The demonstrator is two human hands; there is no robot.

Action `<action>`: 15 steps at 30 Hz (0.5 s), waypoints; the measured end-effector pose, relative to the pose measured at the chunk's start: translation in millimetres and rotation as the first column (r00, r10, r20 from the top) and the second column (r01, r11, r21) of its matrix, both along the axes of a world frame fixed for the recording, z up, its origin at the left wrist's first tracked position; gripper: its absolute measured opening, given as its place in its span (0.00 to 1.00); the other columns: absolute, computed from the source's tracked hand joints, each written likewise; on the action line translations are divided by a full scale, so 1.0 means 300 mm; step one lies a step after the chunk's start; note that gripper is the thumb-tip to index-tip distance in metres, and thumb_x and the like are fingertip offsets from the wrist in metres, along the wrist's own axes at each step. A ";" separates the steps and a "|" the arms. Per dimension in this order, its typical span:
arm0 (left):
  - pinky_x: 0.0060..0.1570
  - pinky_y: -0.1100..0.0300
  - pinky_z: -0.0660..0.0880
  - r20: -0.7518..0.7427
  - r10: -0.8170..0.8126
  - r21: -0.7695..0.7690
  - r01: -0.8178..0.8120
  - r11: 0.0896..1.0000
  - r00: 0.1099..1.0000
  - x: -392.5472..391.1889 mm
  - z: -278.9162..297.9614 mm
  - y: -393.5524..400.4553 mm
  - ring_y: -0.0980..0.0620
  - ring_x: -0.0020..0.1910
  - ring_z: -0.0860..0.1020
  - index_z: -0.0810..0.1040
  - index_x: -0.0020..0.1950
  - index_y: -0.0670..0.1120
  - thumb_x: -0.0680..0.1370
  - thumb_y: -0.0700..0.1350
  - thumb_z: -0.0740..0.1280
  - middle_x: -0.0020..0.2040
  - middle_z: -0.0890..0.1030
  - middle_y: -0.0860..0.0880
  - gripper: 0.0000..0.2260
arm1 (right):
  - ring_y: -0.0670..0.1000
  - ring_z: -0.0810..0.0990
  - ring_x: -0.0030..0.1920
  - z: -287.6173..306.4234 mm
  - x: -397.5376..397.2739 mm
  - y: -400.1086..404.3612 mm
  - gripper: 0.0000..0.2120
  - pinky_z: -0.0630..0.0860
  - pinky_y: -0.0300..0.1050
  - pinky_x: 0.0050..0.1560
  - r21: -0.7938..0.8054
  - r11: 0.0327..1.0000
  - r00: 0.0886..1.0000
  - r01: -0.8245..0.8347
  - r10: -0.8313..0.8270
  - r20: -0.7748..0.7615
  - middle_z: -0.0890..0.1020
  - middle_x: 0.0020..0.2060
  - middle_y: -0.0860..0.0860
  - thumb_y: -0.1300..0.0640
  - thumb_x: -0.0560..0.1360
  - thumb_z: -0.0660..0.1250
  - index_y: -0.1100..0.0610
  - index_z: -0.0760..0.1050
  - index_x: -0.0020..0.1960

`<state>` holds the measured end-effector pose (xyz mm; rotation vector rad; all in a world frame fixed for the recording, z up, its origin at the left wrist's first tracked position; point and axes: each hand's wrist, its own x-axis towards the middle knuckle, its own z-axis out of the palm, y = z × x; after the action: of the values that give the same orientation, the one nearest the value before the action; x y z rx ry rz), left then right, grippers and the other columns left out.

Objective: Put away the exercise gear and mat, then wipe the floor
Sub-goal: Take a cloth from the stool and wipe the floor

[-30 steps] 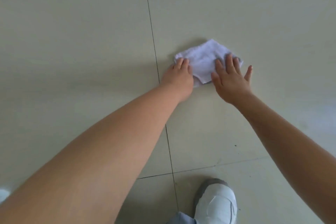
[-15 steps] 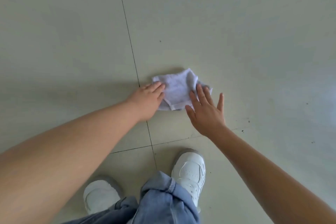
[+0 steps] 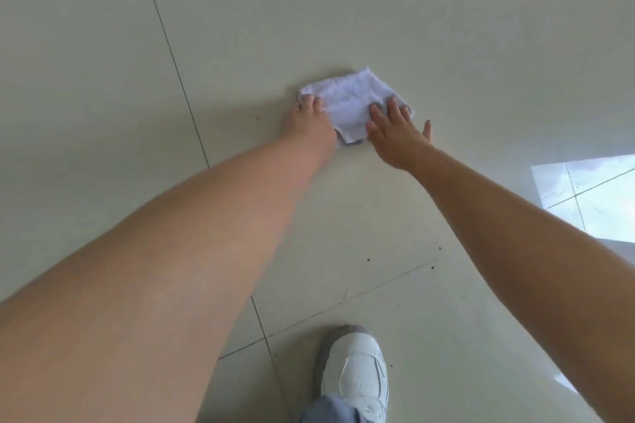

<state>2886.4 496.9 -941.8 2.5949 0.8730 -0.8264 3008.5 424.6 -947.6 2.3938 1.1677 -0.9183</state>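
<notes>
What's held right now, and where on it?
No curled grip visible. Both hands press the white cloth flat on the floor: left hand on its left edge, right hand on its right corner.

Pale lilac-white cloth [image 3: 354, 101], glossy beige floor tiles [image 3: 446, 27] with dark grout lines, white shoe [image 3: 355, 378], blue-grey trouser leg [image 3: 330, 412]

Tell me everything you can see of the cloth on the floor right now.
The cloth is small, white to pale lavender, soft terry-like fabric, folded and a little rumpled, with a hemmed edge on its near side. It lies flat on the pale tiled floor, right of a dark grout line. The left hand presses its left edge; the right hand presses its right side with straight, spread fingers.
</notes>
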 end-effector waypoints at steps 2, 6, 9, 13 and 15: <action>0.72 0.53 0.57 -0.076 0.019 0.039 -0.016 0.999 0.997 -0.102 0.008 0.087 0.44 0.76 0.52 0.62 0.74 0.40 0.83 0.45 0.52 0.76 0.55 0.41 0.20 | 0.51 0.39 0.77 -0.012 -0.101 0.112 0.25 0.39 0.63 0.73 0.040 0.998 0.998 -0.044 0.045 -0.034 0.41 0.77 0.50 0.47 0.81 0.43 0.47 0.43 0.77; 0.69 0.53 0.64 -0.142 0.021 0.041 -0.015 0.999 0.990 -0.349 0.022 0.141 0.47 0.74 0.59 0.64 0.72 0.41 0.82 0.49 0.53 0.73 0.61 0.42 0.21 | 0.53 0.36 0.77 -0.022 -0.351 0.155 0.27 0.37 0.60 0.73 0.049 0.987 0.984 -0.154 0.158 -0.083 0.38 0.76 0.50 0.45 0.81 0.44 0.49 0.40 0.77; 0.73 0.54 0.60 -0.127 -0.079 0.011 0.081 0.997 0.989 -0.467 0.032 0.069 0.47 0.76 0.56 0.58 0.75 0.38 0.81 0.51 0.53 0.75 0.58 0.42 0.25 | 0.52 0.36 0.77 -0.003 -0.441 0.056 0.29 0.35 0.60 0.73 -0.026 0.958 0.957 -0.287 0.285 -0.053 0.37 0.76 0.50 0.43 0.81 0.44 0.51 0.38 0.77; 0.75 0.54 0.55 -0.080 -0.190 -0.079 0.184 0.980 0.979 -0.504 0.027 -0.047 0.46 0.77 0.51 0.53 0.77 0.38 0.82 0.50 0.53 0.78 0.53 0.41 0.27 | 0.50 0.37 0.77 0.063 -0.437 -0.109 0.31 0.34 0.60 0.73 -0.229 0.884 0.913 -0.407 0.401 -0.071 0.37 0.76 0.50 0.42 0.80 0.43 0.54 0.36 0.76; 0.75 0.53 0.53 -0.041 -0.254 -0.108 0.249 0.963 0.966 -0.486 0.015 -0.108 0.45 0.77 0.52 0.53 0.76 0.37 0.81 0.48 0.54 0.77 0.53 0.40 0.27 | 0.49 0.38 0.77 0.100 -0.420 -0.175 0.31 0.34 0.59 0.73 -0.330 0.848 0.908 -0.415 0.406 -0.098 0.37 0.76 0.50 0.42 0.80 0.43 0.54 0.36 0.76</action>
<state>2740.6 464.5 -937.3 2.6370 0.5037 -0.9852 2882.6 372.0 -917.6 1.7652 1.3320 -0.9161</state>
